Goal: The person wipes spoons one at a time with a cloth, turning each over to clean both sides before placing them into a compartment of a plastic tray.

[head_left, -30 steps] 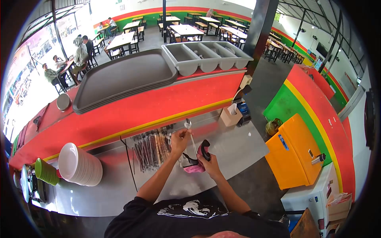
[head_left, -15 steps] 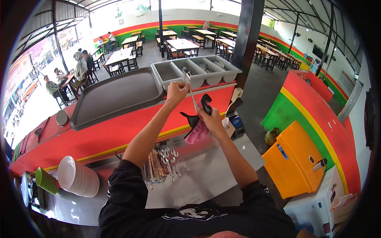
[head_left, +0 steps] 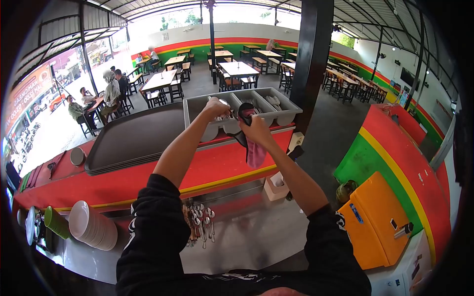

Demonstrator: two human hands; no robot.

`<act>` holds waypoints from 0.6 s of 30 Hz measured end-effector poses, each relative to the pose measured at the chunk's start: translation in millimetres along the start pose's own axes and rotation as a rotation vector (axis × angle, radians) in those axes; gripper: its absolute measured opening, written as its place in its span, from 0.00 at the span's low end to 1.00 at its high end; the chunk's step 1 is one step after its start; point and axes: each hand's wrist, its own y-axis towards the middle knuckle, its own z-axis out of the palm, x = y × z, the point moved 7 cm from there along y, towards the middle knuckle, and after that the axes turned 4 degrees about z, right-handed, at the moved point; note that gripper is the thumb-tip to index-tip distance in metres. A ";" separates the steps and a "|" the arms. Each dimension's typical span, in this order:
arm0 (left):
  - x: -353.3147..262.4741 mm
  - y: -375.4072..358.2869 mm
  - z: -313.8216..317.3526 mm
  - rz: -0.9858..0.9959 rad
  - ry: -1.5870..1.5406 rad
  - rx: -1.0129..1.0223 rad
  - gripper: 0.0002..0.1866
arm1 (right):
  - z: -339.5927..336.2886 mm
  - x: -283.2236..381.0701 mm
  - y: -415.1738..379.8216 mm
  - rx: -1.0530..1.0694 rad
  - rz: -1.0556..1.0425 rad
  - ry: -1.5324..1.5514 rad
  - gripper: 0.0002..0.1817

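Note:
My left hand (head_left: 216,108) is closed on a spoon (head_left: 224,101) above the grey cutlery tray (head_left: 287,117). Only the spoon's bowl shows clearly; its handle is partly hidden and seems to run toward the cloth. Gripped in my right hand (head_left: 257,130) is a pink and black cloth (head_left: 256,154), bunched at the top and hanging down in front of the tray. Forks and spoons (head_left: 272,102) lie in the tray's compartments. Below, on the metal counter (head_left: 242,222), rests a pile of spoons (head_left: 203,219) beside other utensils, partly covered by my left sleeve.
Stacked dark serving trays (head_left: 136,135) lie left of the cutlery tray on the red ledge (head_left: 148,180). White plates (head_left: 91,224) and green cups (head_left: 57,223) stand at lower left. A tissue box (head_left: 275,189) sits below the ledge; an orange cooler (head_left: 377,222) is at right.
Both hands have moved up and forward with the spoon and cloth, from in front of the cutlery tray to over its near side. The head view has shifted slightly.

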 end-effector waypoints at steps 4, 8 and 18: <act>2.4 24.9 1.7 -0.089 0.090 0.027 0.10 | 5.5 -4.8 29.6 0.065 0.012 -0.045 0.23; 10.9 54.8 1.9 -0.151 0.174 0.016 0.09 | 17.3 -2.2 54.4 0.233 -0.042 -0.132 0.23; 25.7 80.9 7.4 -0.327 0.526 0.011 0.06 | 34.8 3.1 84.8 0.463 0.110 -0.318 0.29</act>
